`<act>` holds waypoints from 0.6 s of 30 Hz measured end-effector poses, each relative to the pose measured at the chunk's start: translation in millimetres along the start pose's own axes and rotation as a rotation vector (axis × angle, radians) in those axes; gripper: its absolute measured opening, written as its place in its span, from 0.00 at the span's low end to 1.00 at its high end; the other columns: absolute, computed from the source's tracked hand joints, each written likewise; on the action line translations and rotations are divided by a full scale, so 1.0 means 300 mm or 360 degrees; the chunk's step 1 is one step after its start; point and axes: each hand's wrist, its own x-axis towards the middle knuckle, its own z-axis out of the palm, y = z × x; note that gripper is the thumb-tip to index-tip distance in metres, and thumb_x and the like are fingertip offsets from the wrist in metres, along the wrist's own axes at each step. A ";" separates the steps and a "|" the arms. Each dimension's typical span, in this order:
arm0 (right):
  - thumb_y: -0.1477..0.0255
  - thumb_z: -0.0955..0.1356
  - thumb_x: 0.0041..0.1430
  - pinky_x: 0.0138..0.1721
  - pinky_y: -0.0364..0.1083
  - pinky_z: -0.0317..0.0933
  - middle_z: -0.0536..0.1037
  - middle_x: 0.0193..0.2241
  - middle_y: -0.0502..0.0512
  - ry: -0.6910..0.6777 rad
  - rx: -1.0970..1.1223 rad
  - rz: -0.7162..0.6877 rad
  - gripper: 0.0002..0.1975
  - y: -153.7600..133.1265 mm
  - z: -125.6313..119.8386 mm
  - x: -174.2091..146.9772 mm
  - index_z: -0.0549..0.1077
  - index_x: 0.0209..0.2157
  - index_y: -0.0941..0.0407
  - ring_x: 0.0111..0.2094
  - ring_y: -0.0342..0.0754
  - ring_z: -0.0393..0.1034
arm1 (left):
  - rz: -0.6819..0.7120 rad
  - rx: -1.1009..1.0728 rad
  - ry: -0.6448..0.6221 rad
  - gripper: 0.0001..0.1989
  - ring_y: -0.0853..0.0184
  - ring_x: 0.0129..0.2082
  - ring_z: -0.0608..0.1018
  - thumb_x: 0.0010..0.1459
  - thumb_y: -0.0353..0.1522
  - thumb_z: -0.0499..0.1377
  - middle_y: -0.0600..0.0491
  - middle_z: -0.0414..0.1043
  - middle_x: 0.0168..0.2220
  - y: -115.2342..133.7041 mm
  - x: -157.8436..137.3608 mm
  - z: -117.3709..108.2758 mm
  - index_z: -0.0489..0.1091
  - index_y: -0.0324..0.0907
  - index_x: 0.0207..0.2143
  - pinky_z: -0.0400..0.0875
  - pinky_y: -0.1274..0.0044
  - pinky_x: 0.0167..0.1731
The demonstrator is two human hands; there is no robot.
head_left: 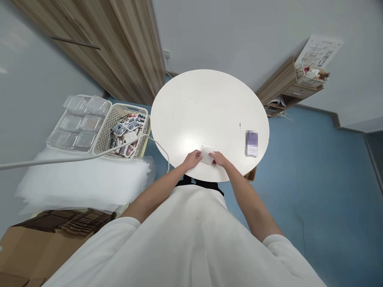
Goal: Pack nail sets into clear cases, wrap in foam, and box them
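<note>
Both my hands are at the near edge of a round white table point(209, 95). Between them is a small white, flat piece point(206, 155) that looks like a sheet or pouch; its exact kind is too small to tell. My left hand point(192, 159) pinches its left side with curled fingers. On the opposite side, my right hand point(219, 158) grips the piece, thumb on top and fingertips underneath. A hint of red shows by the right fingertips. A purple and white rectangular item point(251, 143), blurred out, lies near the table's right edge.
To the left stand a white basket point(103, 137) of printed cards and a tray of clear plastic boxes point(80, 121). Below them lie stacked translucent sheets point(86, 181) and a cardboard box point(38, 247). A white cable point(131, 142) crosses the left side. A wooden shelf point(295, 89) stands right.
</note>
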 end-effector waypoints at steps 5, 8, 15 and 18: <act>0.54 0.60 0.55 0.28 0.44 0.60 0.71 0.23 0.50 0.0418 0.0007 0.0026 0.18 0.031 0.054 0.028 0.66 0.31 0.55 0.22 0.44 0.65 | -0.0058 0.0220 0.0121 0.11 0.66 0.35 0.73 0.57 0.34 0.50 0.51 0.71 0.35 0.022 0.003 0.027 0.68 0.42 0.40 0.68 0.73 0.37; 0.54 0.61 0.54 0.34 0.47 0.62 0.72 0.32 0.54 0.0725 -0.0019 -0.0011 0.21 0.047 0.100 0.044 0.64 0.42 0.55 0.33 0.48 0.67 | -0.0110 0.0382 0.0229 0.14 0.66 0.34 0.72 0.58 0.35 0.49 0.49 0.68 0.36 0.025 0.002 0.043 0.68 0.41 0.42 0.68 0.72 0.37; 0.61 0.59 0.57 0.43 0.50 0.61 0.62 0.47 0.62 0.0948 0.0150 -0.0248 0.26 0.092 0.148 -0.013 0.55 0.54 0.57 0.44 0.51 0.62 | -0.0194 0.0308 0.0391 0.20 0.69 0.32 0.72 0.57 0.35 0.52 0.48 0.66 0.41 0.013 0.008 0.036 0.62 0.39 0.51 0.68 0.72 0.41; 0.62 0.58 0.58 0.41 0.51 0.63 0.61 0.48 0.62 0.0851 0.0167 -0.0357 0.25 0.118 0.149 -0.076 0.54 0.56 0.56 0.41 0.49 0.63 | -0.0152 0.0321 0.0473 0.18 0.69 0.34 0.72 0.58 0.35 0.50 0.47 0.65 0.43 0.023 -0.013 0.013 0.64 0.39 0.50 0.68 0.72 0.42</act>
